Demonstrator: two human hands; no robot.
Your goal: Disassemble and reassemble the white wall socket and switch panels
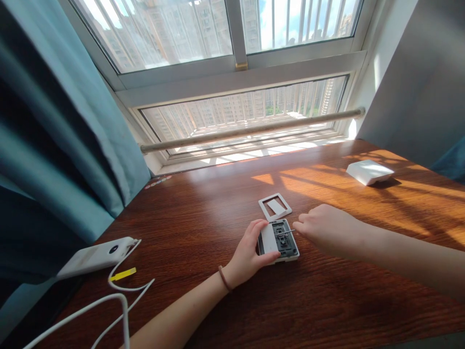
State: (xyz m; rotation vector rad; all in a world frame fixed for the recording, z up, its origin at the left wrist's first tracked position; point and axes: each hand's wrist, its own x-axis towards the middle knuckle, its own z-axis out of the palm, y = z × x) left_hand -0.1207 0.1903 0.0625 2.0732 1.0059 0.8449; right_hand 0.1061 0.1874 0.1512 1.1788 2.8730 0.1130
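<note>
A wall switch (289, 251) lies on the table, its dark inner mechanism bare on the right half and a white rocker plate (269, 238) covering the left part. My left hand (250, 247) grips the switch from the left, thumb at the near edge and fingers at the far edge. My right hand (319, 225) is closed around a thin metal rod (289, 231), perhaps a small screwdriver; its handle is hidden in the fingers. The rod's tip reaches into the mechanism. Just beyond the switch lies a white square frame (288, 209) with a loose white plate (276, 207) inside its opening.
A white box-like piece (370, 172) stands at the right rear of the brown wooden table (203, 208). On the left are a white power strip or charger (96, 257), a white cable (119, 295) with a yellow tag (123, 274), and a blue curtain (83, 97). A window with a rail (254, 130) borders the back.
</note>
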